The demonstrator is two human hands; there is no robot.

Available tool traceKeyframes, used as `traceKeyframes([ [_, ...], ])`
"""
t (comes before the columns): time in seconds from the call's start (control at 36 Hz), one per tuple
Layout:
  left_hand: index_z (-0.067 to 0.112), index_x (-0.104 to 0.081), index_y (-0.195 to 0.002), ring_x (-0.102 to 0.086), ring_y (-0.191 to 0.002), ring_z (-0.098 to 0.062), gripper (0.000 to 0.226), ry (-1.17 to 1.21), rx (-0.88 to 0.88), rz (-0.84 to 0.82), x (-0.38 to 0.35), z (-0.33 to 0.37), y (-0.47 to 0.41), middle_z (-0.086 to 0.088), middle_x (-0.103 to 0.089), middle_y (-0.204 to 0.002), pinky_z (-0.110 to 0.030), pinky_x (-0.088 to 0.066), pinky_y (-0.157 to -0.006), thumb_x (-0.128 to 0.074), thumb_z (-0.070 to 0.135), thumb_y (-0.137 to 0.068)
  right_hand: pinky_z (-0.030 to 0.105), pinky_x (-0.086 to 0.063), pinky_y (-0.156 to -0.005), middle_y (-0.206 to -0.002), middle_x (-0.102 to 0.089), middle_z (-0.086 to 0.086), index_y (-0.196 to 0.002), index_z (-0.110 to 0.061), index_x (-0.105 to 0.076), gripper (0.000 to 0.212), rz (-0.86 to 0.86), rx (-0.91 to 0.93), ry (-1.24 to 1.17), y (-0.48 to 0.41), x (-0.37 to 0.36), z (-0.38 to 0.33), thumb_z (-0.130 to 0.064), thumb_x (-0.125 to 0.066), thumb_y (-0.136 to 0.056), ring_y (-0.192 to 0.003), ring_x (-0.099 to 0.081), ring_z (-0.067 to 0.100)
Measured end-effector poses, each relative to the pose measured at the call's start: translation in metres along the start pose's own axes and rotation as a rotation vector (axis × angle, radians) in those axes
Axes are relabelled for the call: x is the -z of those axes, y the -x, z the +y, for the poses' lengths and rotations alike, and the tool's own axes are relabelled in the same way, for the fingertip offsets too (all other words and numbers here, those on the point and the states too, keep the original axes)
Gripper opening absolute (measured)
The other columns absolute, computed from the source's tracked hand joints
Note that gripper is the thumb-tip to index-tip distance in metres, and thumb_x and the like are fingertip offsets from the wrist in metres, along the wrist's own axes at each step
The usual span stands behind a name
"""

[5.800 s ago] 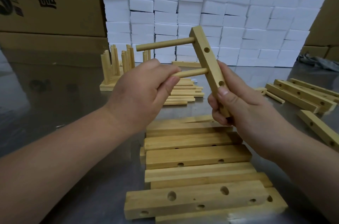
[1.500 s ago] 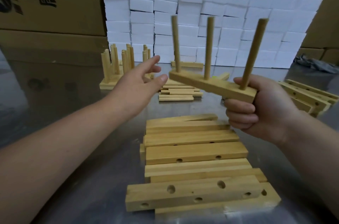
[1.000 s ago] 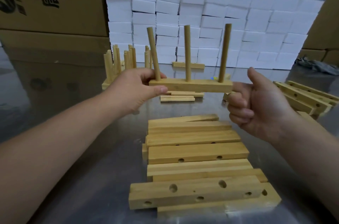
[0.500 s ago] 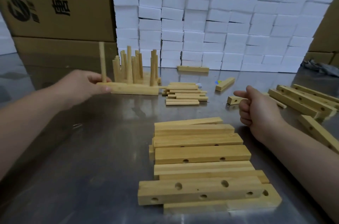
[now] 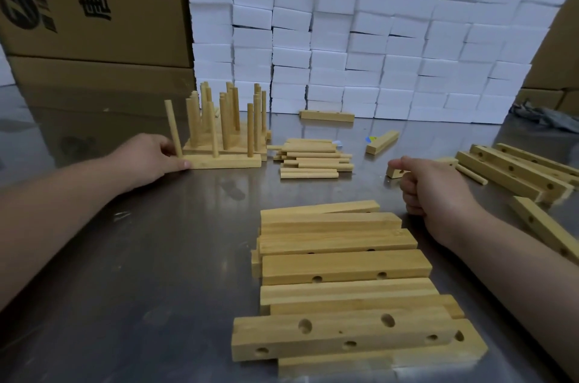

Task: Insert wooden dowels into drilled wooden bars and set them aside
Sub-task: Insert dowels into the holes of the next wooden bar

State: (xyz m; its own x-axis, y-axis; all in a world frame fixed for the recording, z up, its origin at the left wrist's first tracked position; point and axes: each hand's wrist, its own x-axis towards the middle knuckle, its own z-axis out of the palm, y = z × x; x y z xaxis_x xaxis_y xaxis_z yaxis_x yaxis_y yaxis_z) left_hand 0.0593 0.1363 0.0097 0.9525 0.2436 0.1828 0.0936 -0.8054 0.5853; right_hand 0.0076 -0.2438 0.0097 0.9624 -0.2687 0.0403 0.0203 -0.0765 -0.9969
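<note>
A wooden bar with three upright dowels [image 5: 224,160] stands on the steel table [image 5: 131,273], in front of several finished dowelled bars [image 5: 227,119]. My left hand [image 5: 150,160] grips the bar's left end, thumb at the front and fingers by the leftmost dowel. My right hand [image 5: 435,191] hovers to the right as a loose fist holding nothing. A pile of loose dowels [image 5: 310,158] lies between the hands. A stack of drilled bars [image 5: 341,269] lies in front of me.
More drilled bars [image 5: 517,169] lie at the right edge, with short pieces [image 5: 382,141] and a single bar [image 5: 326,115] farther back. A wall of white foam blocks [image 5: 360,37] and cardboard boxes [image 5: 94,3] closes the back.
My right hand passed the dowelled bar to my left hand, which carried it left and set it down before the finished group. My right hand drew back into a fist.
</note>
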Motion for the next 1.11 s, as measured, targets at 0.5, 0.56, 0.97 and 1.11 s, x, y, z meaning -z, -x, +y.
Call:
traceKeyframes([
  [0.5,0.021,-0.057,-0.087,-0.051,-0.084,-0.023,0.027,-0.197,-0.025,0.126,-0.020,0.011,-0.012,-0.004,-0.058,-0.091,-0.030,-0.037,-0.066,-0.065,0.045,-0.080,0.019,-0.021,-0.032,-0.042,-0.033,-0.008,-0.088,-0.014,-0.063,0.013,-0.028,0.023,0.026,-0.001,0.000,0.002,-0.017,-0.051,-0.091,-0.036,-0.024,0.008],
  [0.56,0.021,-0.057,-0.090,-0.050,-0.084,-0.022,0.028,-0.208,-0.019,0.129,-0.020,0.012,-0.011,-0.002,-0.056,-0.090,-0.030,-0.037,-0.065,-0.064,0.046,-0.081,0.020,-0.022,-0.032,-0.042,-0.033,-0.007,-0.086,-0.014,-0.063,0.014,-0.029,0.026,0.035,-0.001,0.000,0.002,-0.016,-0.050,-0.091,-0.037,-0.024,0.009],
  [0.97,0.014,-0.048,-0.098,-0.055,-0.079,-0.027,0.029,-0.283,-0.011,0.266,-0.034,0.054,0.018,-0.005,-0.056,-0.090,-0.032,-0.037,-0.060,-0.055,0.038,-0.085,0.025,-0.023,-0.041,-0.046,-0.034,-0.005,-0.085,-0.013,-0.062,0.013,-0.039,0.048,0.076,0.006,-0.001,-0.001,-0.018,-0.052,-0.091,-0.043,-0.026,0.012],
  [1.11,0.028,-0.057,-0.089,-0.049,-0.067,-0.008,0.004,-0.119,-0.406,0.073,-0.054,0.091,0.038,0.008,-0.054,-0.079,-0.025,-0.032,-0.051,-0.053,0.028,-0.089,0.026,-0.023,-0.043,-0.046,-0.035,-0.005,-0.086,-0.014,-0.063,0.013,-0.037,0.044,0.068,0.006,-0.001,-0.001,-0.018,-0.051,-0.091,-0.044,-0.026,0.012],
])
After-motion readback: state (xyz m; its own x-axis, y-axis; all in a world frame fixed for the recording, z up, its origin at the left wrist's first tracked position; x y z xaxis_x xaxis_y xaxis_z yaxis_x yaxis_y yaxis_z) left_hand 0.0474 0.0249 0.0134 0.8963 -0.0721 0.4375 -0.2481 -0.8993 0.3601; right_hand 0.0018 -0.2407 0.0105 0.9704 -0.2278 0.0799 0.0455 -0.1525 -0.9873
